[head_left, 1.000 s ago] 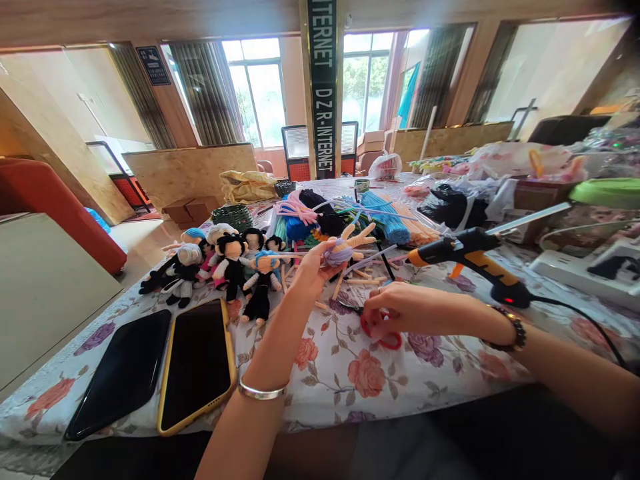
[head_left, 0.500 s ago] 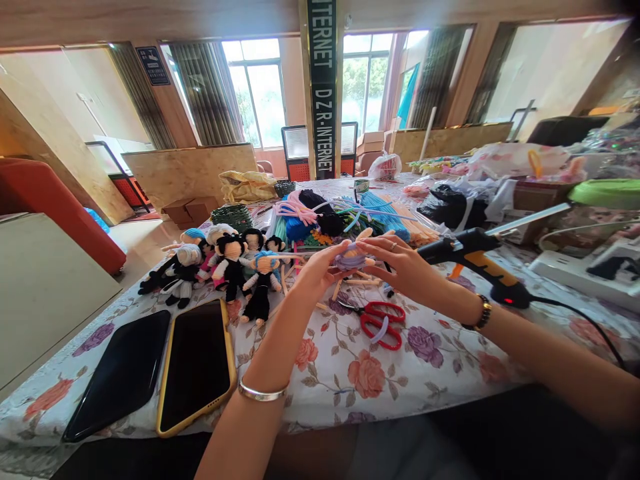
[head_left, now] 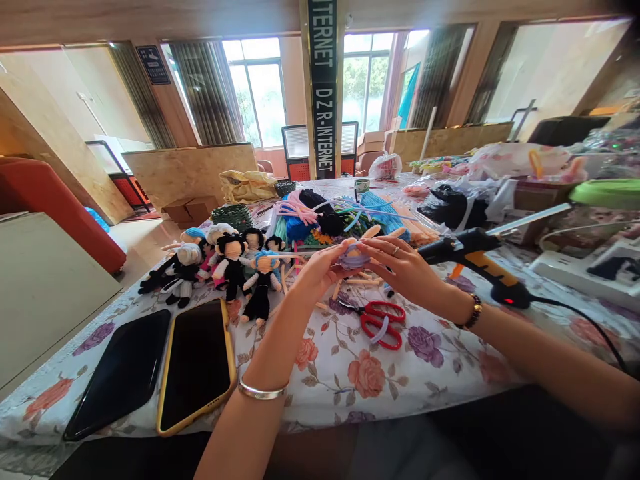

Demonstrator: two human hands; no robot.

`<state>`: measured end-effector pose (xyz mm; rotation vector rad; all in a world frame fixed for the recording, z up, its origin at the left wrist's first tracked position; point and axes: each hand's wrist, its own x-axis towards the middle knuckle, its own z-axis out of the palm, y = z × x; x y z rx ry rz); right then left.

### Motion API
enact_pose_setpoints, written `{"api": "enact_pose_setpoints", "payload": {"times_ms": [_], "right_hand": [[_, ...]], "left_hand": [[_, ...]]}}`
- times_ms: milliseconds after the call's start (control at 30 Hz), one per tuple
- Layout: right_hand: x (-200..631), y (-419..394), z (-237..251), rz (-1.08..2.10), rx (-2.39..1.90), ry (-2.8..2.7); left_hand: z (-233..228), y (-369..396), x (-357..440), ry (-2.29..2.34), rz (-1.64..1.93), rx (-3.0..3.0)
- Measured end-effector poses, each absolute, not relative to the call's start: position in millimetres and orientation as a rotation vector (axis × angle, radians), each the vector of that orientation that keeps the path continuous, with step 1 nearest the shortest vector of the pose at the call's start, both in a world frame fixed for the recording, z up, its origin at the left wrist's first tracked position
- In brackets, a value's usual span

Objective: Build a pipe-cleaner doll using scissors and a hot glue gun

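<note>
Between my two hands is a small doll of fuzzy pipe cleaners, lilac [head_left: 354, 259] round its middle, with peach limbs sticking up behind my fingers. My left hand [head_left: 324, 268] closes on its left side, thumb on top. From the right, my right hand [head_left: 400, 265] pinches it with bent fingers that hide part of it. Below my hands lie red-handled scissors [head_left: 383, 325], a lilac scrap across one handle loop. Just right of my right hand stands a black and orange glue gun [head_left: 477, 257], its red light lit and a glue stick in its back.
Several finished dolls [head_left: 233, 263] are grouped at the left. Two phones [head_left: 197, 367] lie in front of them. Bundles of coloured pipe cleaners [head_left: 383, 217] are heaped behind my hands. A power strip [head_left: 575, 270] and the glue gun's cord [head_left: 585, 320] take up the right side.
My right hand and wrist have shifted slightly left and its fingers have moved on the doll. The peach limbs now stand out more above my fingers. My left hand has barely moved.
</note>
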<state>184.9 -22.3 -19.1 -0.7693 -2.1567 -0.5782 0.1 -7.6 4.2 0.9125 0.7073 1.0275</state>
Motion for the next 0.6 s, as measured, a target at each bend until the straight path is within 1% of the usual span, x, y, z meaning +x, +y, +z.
{"api": "enact_pose_setpoints", "payload": {"times_ms": [133,267,467,600], "right_hand": [[186.8,-21.7,-19.5,-0.628,-0.731,-2.139],[187.4,-22.6,-17.3,-0.571,-0.82,-2.156],[185.4,-26.8,-10.3,-0.4,-1.067,-2.116],[193.6,-35.7,11.1,-0.212,-1.367,-2.013]], "left_hand": [[-0.1,-5.5,-0.6,0.655,1.022,0.977],[-2.3,-5.6,-1.1,0.621,1.026,1.017],[-1.1,-4.9,-0.1,0.63,1.079,0.976],[4.7,-7.4,0.7,0.706,1.132,0.896]]}}
